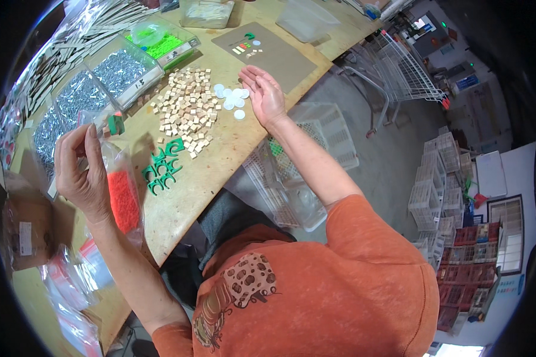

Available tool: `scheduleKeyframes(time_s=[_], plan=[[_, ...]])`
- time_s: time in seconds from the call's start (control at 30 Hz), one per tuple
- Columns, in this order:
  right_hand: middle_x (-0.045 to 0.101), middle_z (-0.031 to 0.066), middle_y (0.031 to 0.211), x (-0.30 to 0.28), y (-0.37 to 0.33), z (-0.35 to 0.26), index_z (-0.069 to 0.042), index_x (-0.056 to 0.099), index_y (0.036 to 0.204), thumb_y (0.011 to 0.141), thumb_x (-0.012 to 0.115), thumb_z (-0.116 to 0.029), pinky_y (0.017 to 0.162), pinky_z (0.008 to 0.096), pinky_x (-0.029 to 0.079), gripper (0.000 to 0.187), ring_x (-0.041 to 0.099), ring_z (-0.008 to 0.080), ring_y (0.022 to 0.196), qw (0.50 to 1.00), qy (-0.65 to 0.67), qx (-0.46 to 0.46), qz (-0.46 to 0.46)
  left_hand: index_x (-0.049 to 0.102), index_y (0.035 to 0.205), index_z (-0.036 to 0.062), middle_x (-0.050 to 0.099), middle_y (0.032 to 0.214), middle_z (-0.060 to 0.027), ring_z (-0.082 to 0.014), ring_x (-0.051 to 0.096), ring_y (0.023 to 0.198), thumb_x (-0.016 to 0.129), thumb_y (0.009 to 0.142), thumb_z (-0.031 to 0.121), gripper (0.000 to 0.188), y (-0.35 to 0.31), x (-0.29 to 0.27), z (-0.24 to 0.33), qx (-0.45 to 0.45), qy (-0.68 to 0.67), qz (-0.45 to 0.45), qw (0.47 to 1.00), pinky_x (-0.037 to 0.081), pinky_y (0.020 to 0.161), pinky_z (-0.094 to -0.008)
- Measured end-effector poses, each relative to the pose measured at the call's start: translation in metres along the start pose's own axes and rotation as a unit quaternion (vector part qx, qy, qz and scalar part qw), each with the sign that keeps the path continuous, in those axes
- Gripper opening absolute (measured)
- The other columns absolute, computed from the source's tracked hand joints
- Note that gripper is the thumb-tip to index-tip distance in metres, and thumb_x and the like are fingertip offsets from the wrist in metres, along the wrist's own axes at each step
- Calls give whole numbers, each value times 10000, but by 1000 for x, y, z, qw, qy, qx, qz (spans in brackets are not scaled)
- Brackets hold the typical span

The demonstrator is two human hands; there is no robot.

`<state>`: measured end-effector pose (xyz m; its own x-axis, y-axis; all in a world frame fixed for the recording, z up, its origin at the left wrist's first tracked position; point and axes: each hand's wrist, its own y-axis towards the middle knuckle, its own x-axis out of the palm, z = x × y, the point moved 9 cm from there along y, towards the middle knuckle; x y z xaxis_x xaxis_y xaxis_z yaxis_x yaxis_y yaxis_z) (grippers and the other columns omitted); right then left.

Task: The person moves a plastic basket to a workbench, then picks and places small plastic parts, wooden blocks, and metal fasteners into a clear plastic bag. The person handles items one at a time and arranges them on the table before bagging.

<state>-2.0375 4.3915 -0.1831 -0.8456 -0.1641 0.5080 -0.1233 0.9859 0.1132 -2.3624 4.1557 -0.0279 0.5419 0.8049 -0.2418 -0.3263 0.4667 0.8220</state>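
My left hand (80,172) is raised over the left side of the table, its fingers pinched on a small clear plastic bag (95,116). A green piece (115,124) shows at that bag's right side. My right hand (263,95) is open, palm turned inward and fingers stretched, beside a cluster of white discs (232,97). Between the hands lies a heap of small wooden blocks (187,110). Several green crescent-shaped pieces (162,166) lie nearer to me. A clear bag of red-orange small parts (124,199) rests to the right of my left forearm.
Open bins hold metal pieces (119,71) and bright green parts (156,43). A brown board (280,56) carries a few small pieces. Clear bags (71,273) and a cardboard box (30,220) are at left. Plastic baskets (333,131) and a wire cart (405,71) stand beyond the table edge.
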Motion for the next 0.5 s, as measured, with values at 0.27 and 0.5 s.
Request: scheduleKeyframes(time_s=[0.27, 0.5], plan=[[639, 151, 1190, 4, -27, -38, 21, 660, 1099, 862, 398, 83, 1021, 336, 444, 359, 585, 236, 1162, 843, -495, -202, -61, 671, 903, -4, 631, 824, -54, -86, 549, 678, 682, 867, -22, 42, -3, -2, -8, -23, 1, 9, 1000, 460, 609, -211], [666, 152, 1107, 12, -45, -37, -8, 674, 1052, 792, 426, 136, 949, 365, 496, 387, 629, 295, 1068, 809, -514, -241, -155, 663, 945, -8, 612, 860, -30, -58, 534, 700, 658, 905, 6, 43, -5, 7, -5, 0, 26, -27, 999, 466, 637, -196]])
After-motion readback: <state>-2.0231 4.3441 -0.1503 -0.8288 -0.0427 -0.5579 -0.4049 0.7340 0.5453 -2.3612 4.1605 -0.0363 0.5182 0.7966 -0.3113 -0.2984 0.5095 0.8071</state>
